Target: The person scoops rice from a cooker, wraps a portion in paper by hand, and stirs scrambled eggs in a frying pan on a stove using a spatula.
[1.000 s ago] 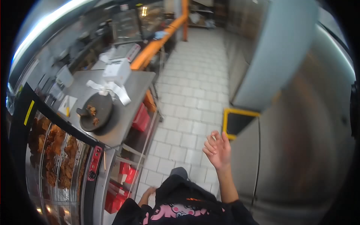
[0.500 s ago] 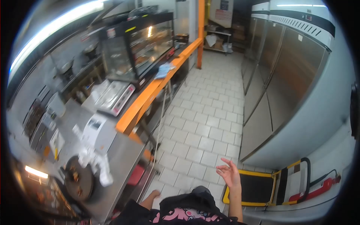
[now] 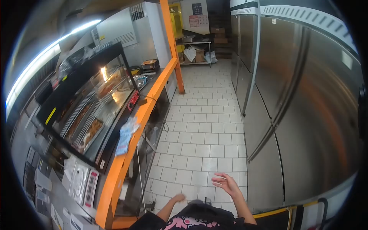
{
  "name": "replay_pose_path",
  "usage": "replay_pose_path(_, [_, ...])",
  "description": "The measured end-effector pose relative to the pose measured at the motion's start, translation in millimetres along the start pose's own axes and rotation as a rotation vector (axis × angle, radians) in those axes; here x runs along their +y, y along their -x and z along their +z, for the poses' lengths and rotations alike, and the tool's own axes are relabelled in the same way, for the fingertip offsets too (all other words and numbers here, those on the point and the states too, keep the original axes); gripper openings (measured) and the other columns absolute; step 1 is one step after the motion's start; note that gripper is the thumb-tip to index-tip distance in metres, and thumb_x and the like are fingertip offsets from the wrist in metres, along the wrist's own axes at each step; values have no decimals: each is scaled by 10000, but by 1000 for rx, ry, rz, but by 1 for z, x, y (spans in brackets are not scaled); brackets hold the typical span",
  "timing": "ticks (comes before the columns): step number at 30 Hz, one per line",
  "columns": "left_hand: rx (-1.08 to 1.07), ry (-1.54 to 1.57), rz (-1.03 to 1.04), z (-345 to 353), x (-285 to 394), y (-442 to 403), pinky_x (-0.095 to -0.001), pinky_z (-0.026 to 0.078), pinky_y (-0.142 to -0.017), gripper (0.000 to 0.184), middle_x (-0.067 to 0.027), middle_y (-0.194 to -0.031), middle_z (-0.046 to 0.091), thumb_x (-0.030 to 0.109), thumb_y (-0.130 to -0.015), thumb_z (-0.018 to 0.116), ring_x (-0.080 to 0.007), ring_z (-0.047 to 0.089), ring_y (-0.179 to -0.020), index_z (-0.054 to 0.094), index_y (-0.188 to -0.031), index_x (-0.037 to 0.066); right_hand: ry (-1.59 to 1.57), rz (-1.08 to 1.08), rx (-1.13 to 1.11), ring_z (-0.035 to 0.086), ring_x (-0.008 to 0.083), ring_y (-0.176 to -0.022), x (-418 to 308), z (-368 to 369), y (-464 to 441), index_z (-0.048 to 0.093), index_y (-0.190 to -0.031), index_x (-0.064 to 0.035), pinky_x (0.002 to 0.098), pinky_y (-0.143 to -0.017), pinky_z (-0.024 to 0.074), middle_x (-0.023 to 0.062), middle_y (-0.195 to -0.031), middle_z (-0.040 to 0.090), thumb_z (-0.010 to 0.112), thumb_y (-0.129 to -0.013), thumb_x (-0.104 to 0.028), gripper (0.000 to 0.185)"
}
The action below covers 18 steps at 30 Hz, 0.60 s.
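My right hand (image 3: 227,184) is held out over the tiled floor (image 3: 197,134), its fingers spread and nothing between them. Lower and to the left hangs my left hand (image 3: 178,198), small and blurred, so its fingers cannot be made out. It touches nothing that I can see. The orange rail (image 3: 132,157) runs along my left, apart from that hand. To the right of my right hand stand tall steel refrigerators (image 3: 318,126) with their doors closed.
Beyond the rail is a lit glass food warmer (image 3: 88,111) with trays of food. A scale (image 3: 82,184) and a blue-and-white packet (image 3: 126,136) lie near it. A yellow-edged cart (image 3: 270,215) is at the lower right. A metal table (image 3: 195,41) stands at the far end.
My view has moved forward along the aisle, with the warmer and refrigerators now closer. The cart has slid toward the lower edge. My right hand stays open.
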State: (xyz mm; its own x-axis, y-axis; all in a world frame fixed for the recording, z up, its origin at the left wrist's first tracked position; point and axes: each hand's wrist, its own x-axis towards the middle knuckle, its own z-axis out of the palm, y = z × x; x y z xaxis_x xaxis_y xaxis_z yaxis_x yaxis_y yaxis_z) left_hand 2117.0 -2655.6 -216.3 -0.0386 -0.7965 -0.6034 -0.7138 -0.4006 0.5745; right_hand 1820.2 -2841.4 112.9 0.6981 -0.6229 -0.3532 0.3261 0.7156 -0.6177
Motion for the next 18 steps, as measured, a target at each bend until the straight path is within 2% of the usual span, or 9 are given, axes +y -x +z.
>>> replay_pose_path(1, [-138,27,-177,-13,11,14,-436,460,-669,366,-187,-888,615,324,-830,409,-338,582,-794,594,-839,8,56,59,-66,537,343,-1026,-16,-2,-43,444,-1156,87,435,-910,435,291,-1011,556,362,-929,-251,415])
replay_pose_path(2, [-149,98,-275,-25,4,10,-431,463,-665,360,-182,-886,617,317,-831,406,-328,584,-792,594,-845,10,63,60,-67,537,343,-1026,-29,-3,-85,444,-1156,87,435,-910,435,291,-1011,556,362,-929,-251,415])
replay_pose_path(5, [-20,367,-503,-73,-23,-4,-415,471,-653,342,-165,-883,623,297,-834,399,-298,591,-786,595,-863,18,486,172,-83,604,327,-893,-47,-40,-225,468,-1129,91,383,-764,514,263,-924,594,365,-922,-253,414])
replay_pose_path(6, [-4,417,-548,-93,-27,-18,-409,474,-649,337,-160,-881,625,290,-835,396,-288,594,-784,595,-869,20,608,167,-44,623,323,-843,-39,-70,-277,479,-1114,99,360,-711,533,256,-887,605,378,-916,-271,431])
replay_pose_path(8, [20,504,-619,-134,-37,-54,-398,479,-641,327,-149,-879,630,277,-837,391,-268,598,-780,595,-881,25,1032,213,177,637,309,-741,-27,-147,-368,592,-956,52,384,-638,526,207,-849,632,468,-861,-315,399])
replay_pose_path(11, [41,564,-663,-211,-41,-123,-382,488,-628,315,-132,-875,636,257,-839,384,-238,606,-773,596,-899,32,1540,544,244,640,302,-733,-31,-275,-452,559,-1015,52,378,-646,531,204,-858,633,452,-865,-277,377])
replay_pose_path(13, [48,591,-648,-267,-35,-184,-371,493,-620,308,-121,-873,640,243,-841,379,-218,610,-769,597,-911,37,1333,814,410,642,297,-727,-57,-310,-462,537,-1055,52,374,-651,534,203,-864,634,441,-867,-251,369])
replay_pose_path(14, [46,602,-633,-297,-30,-217,-366,496,-616,305,-116,-872,643,237,-842,376,-208,613,-767,597,-917,40,1177,872,519,643,295,-724,-75,-315,-470,526,-1075,52,372,-654,536,202,-867,635,435,-869,-238,367])
replay_pose_path(18, [-33,704,-475,-403,-7,-382,-344,507,-600,298,-94,-867,651,210,-846,366,-169,622,-759,598,-941,50,835,796,769,647,285,-713,-157,-329,-542,482,-1154,52,364,-664,542,198,-879,636,414,-874,-186,374])
